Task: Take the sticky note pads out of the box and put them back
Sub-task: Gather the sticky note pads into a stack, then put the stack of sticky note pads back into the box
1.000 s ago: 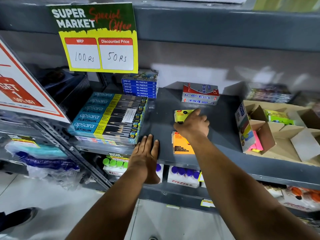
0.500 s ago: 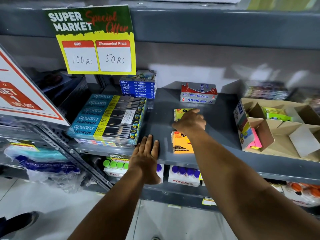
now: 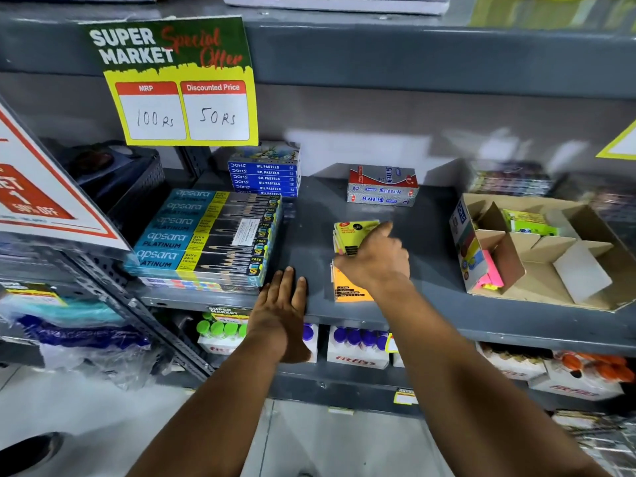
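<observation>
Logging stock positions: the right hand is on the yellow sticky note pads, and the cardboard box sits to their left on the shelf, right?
Not quite. In the head view the cardboard box sits to their right; the right hand is indeed on the yellow sticky note pads.

The right hand has closed its fingers around the yellow sticky note pads and tilted the small stack up off the shelf (its far edge now raised), where a second ago it only rested on top of them.
</observation>
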A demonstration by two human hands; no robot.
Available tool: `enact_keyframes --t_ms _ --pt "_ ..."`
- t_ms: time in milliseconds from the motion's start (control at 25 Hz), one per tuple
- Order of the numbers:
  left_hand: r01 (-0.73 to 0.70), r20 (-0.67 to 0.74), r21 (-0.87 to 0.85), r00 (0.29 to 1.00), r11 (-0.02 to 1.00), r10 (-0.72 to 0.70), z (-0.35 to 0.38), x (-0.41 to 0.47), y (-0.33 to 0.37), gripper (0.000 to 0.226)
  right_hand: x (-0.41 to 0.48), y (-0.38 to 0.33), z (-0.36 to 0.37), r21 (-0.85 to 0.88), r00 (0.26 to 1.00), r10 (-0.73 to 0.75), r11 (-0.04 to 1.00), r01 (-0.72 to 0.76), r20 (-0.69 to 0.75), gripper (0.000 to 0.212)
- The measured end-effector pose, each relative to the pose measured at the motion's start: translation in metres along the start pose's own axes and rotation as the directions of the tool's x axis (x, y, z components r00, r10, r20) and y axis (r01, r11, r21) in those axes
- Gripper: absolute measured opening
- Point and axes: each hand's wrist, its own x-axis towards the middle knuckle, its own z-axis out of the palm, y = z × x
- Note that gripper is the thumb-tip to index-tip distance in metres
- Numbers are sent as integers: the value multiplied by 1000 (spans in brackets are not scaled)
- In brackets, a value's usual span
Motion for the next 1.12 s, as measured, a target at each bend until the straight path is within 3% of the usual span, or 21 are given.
enact_keyframes --t_ms 560,800,1120 --pt "-4 -66 -59 998 998 0 4 -3 1 136 -50 12 20 -189 999 27 982 -21 27 126" --pt "7 -10 -40 1000 999 -8 2 0 0 138 -47 6 22 -115 994 83 991 -75 66 142" --pt "-1 5 -28 1000 1000 1 3 1 -1 136 -38 0 32 -140 988 143 981 -134 57 129"
